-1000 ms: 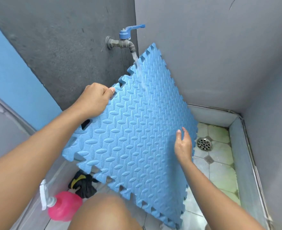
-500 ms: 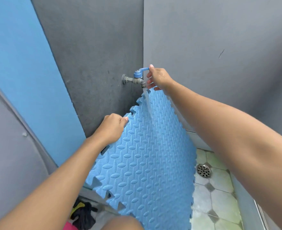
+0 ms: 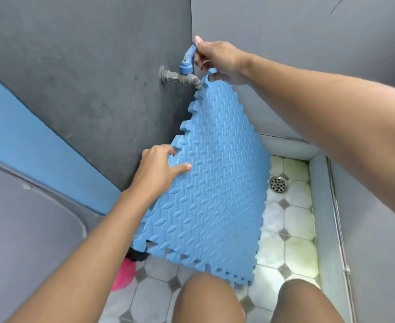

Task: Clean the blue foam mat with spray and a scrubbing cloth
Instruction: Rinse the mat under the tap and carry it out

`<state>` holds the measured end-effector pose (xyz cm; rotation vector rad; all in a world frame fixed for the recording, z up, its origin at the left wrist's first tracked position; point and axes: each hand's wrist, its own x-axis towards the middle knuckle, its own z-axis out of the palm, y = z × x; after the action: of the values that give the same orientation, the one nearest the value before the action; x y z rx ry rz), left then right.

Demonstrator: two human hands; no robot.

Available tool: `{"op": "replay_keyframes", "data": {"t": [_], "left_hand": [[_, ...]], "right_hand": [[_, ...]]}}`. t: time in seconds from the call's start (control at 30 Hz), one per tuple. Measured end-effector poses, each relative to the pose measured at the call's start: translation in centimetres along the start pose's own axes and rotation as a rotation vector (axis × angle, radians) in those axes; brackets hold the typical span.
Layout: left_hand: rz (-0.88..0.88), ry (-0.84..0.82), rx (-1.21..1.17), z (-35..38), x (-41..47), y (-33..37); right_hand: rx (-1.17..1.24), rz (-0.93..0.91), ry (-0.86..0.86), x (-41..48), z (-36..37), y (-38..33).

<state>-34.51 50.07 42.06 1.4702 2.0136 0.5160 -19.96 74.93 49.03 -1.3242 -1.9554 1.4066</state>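
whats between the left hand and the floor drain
In the head view, the blue foam mat spans that stretch: the left hand grips its left edge, and the floor drain sits just past its right edge.

Pink bottle (image 3: 124,276): mostly hidden behind the left forearm (image 3: 80,257); shape and cap could not be told.
Dark cloth (image 3: 137,255): only a scrap showed under the lower left corner of the blue foam mat (image 3: 210,194).
Tap (image 3: 182,75): spout mouth was covered by the mat's top corner; handle end was wrapped by the right hand (image 3: 217,59).
Both knees: cut off by the bottom edge.
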Motion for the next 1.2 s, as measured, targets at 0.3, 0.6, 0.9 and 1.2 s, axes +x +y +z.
{"op": "replay_keyframes", "data": {"t": [0.3, 0.6, 0.9, 1.2], "left_hand": [[-0.014, -0.026, 0.003, -5.9, -7.2, 7.8], [-0.052, -0.09, 0.023, -18.9, -22.3, 14.2], [-0.664, 0.143, -0.107, -23.3, -45.1, 12.0], [-1.424, 0.57, -0.41, -12.7, -72.7, 11.3]], "right_hand": [[-0.513, 0.086, 0.007, -9.3, -4.7, -3.8], [-1.099, -0.306, -0.201, -26.5, -9.3, -13.8], [-1.032, -0.545, -0.647, -33.9, 5.0, -24.2], [-1.099, -1.195, -1.13, -50.9, 29.3, -30.0]]}}
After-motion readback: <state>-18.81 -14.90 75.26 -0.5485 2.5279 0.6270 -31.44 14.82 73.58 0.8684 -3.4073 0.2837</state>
